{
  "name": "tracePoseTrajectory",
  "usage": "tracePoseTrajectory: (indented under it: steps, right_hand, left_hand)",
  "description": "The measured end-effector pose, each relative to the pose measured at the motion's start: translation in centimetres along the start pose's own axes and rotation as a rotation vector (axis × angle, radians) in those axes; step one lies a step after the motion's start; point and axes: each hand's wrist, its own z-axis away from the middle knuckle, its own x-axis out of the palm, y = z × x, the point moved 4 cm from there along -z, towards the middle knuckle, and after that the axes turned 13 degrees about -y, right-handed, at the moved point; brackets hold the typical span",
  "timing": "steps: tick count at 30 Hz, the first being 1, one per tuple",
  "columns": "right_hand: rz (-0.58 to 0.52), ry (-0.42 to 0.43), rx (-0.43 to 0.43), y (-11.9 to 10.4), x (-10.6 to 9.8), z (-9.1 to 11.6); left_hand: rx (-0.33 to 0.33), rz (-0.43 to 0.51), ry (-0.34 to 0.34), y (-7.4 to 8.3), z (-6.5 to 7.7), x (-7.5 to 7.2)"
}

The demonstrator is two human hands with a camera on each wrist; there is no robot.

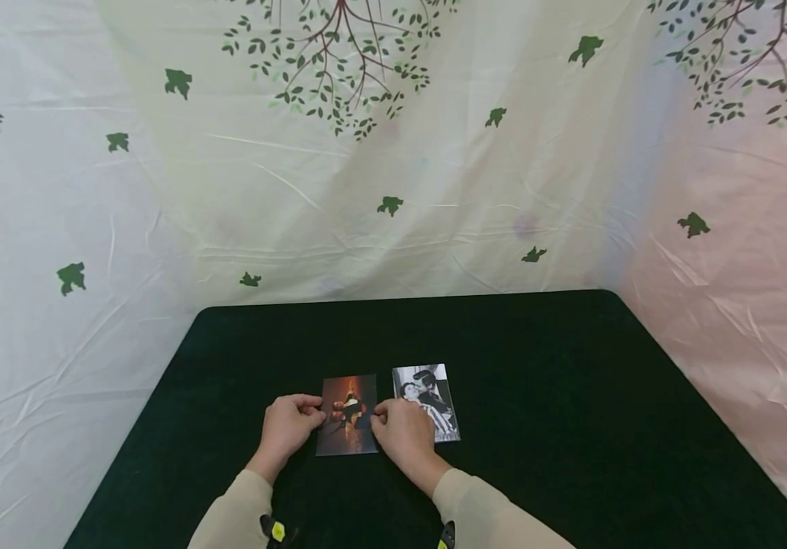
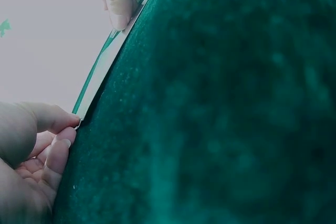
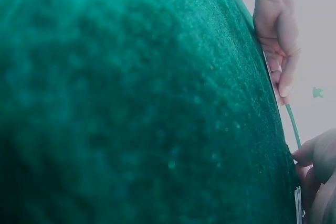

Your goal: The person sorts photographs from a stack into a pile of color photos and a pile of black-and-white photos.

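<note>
One left hand (image 1: 287, 424) is pinching the left edge of one orange-brown picture card (image 1: 348, 427), centered between two hands at one dark green table (image 1: 538, 473); one right hand (image 1: 407, 436) is pinching its right edge, partly covering one black-and-white picture card (image 1: 438, 396) lying farther right.

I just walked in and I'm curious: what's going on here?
A person's left hand and right hand hold an orange-and-dark picture card by its side edges, on or just above the green table. A black-and-white picture card lies to its right, partly hidden behind the right hand.
</note>
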Motion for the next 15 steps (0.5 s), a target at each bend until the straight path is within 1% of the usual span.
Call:
tracePoseTrajectory:
  steps: [5,11,15]
  right_hand:
    - [-0.013,-0.011,-0.006,0.04,0.05,0.07]
    - [-0.009,-0.021,-0.004,0.12,0.15,-0.05]
    - [-0.008,-0.04,-0.012,0.05,-0.06,-0.14]
  left_hand:
    - [-0.012,0.008,-0.001,-0.08,0.11,-0.04]
    - [-0.012,0.004,-0.001,-0.11,0.07,-0.04]
    - [-0.014,0.019,-0.016,-0.14,0.05,-0.11]
